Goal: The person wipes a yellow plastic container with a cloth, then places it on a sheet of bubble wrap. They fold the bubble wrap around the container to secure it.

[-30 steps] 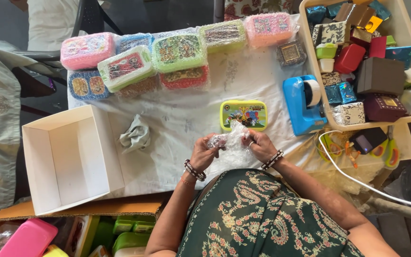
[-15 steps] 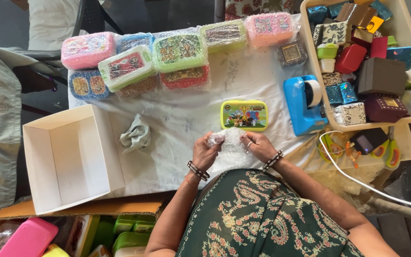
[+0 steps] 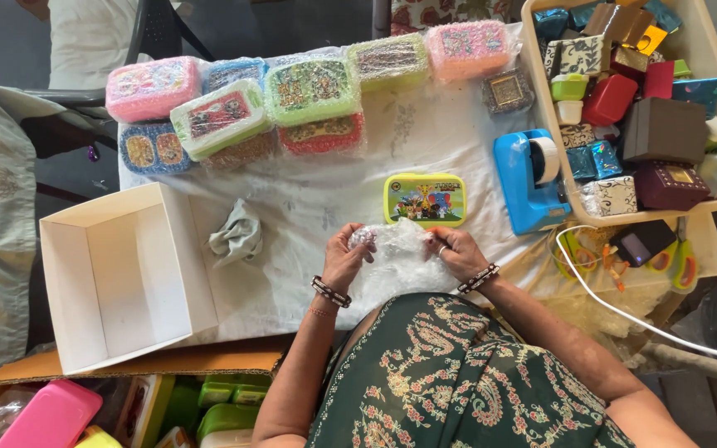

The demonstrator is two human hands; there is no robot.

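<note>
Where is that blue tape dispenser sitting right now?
In the head view, the blue tape dispenser sits on the white cloth toward the person's right, between the yellow-green lunch box and the beige tray of small boxes, beyond the right hand.

Bubble wrap sheet: clear, crumpled, lying on the white-covered counter at its near edge, just below the yellow lunch box. Both hands grip its upper edge. A small sparkly item sits at its top-left corner; kind indistinct.
</note>
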